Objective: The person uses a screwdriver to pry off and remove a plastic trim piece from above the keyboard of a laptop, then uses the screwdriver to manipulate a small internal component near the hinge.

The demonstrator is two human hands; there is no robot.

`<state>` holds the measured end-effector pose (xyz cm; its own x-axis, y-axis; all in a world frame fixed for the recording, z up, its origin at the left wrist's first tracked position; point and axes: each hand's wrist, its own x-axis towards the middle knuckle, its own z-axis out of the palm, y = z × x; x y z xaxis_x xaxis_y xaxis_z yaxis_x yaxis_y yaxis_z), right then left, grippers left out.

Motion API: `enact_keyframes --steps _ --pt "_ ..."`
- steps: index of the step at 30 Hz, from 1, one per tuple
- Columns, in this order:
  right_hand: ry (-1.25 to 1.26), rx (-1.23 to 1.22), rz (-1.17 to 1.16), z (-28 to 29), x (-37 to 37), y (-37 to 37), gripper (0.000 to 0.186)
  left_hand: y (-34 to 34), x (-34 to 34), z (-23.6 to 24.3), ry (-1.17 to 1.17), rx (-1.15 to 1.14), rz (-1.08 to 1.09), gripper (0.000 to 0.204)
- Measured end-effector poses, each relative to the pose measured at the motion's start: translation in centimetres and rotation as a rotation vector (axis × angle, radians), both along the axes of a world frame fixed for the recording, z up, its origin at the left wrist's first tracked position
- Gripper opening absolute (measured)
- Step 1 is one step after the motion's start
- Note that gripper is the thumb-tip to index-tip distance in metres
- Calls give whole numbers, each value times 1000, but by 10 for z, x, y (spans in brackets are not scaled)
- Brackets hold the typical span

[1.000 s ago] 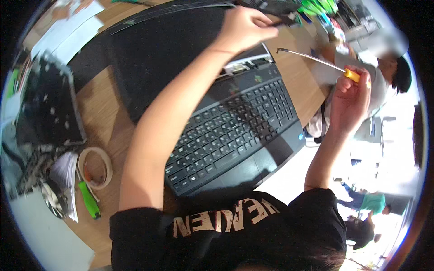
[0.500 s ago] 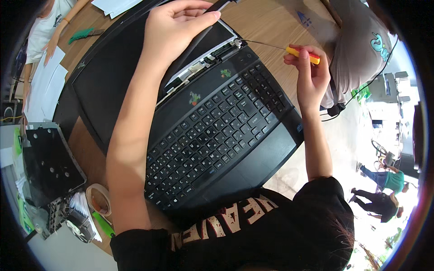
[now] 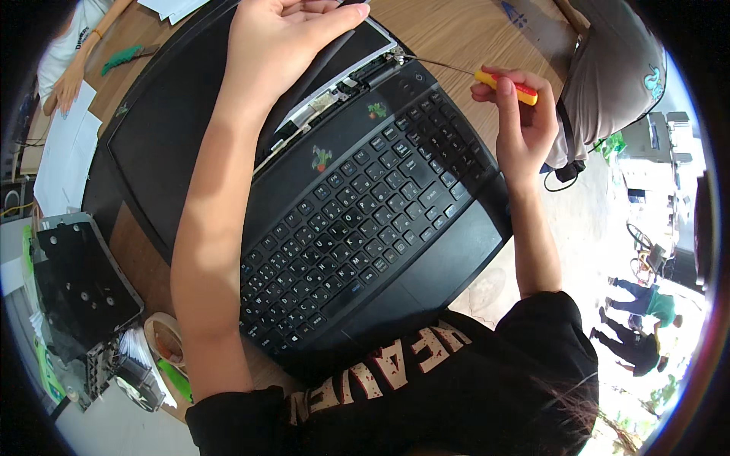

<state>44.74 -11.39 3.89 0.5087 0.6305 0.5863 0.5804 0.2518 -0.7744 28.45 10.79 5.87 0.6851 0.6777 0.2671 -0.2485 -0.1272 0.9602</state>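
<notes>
A partly opened black laptop (image 3: 445,254) lies in front of me, its keyboard facing up. My left hand (image 3: 277,57) is closed at the upper edge of its screen, thumb and fingers pinching a dark frame strip (image 3: 323,67) lifted from the display panel (image 3: 362,50). The fingertips are partly cut off by the picture's top. In my right hand (image 3: 525,114) is a screwdriver (image 3: 487,77) with a yellow and red handle. Its thin shaft points left, and the tip is at the exposed metal hinge (image 3: 396,56) at the screen's corner; whether it sits in a screw cannot be seen.
White papers (image 3: 68,156) and a green-handled brush-like tool (image 3: 125,58) lie to the left, near another person's hand (image 3: 68,90). A dark panel (image 3: 76,281), a tape roll (image 3: 163,338) and loose parts are at lower left. Someone in grey (image 3: 616,83) is close at right.
The whole view has shifted slightly. My left hand still pinches the frame strip, and the screwdriver tip stays at the hinge, its handle tilted a little differently.
</notes>
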Motion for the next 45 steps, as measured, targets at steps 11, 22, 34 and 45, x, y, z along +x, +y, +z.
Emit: enact_keyframes --steps 11,22,34,45 --pt "-15 13 -17 -2 0 1 15 -1 -1 2 50 38 10 23" --pt "-26 6 -13 -3 2 2 14 -3 0 2 55 39 -7 20" --pt "-112 5 -14 -5 2 -1 13 -4 0 2 49 1 -31 20" --pt "-167 3 -41 -4 -1 -2 12 -2 2 -3 55 55 -5 21"
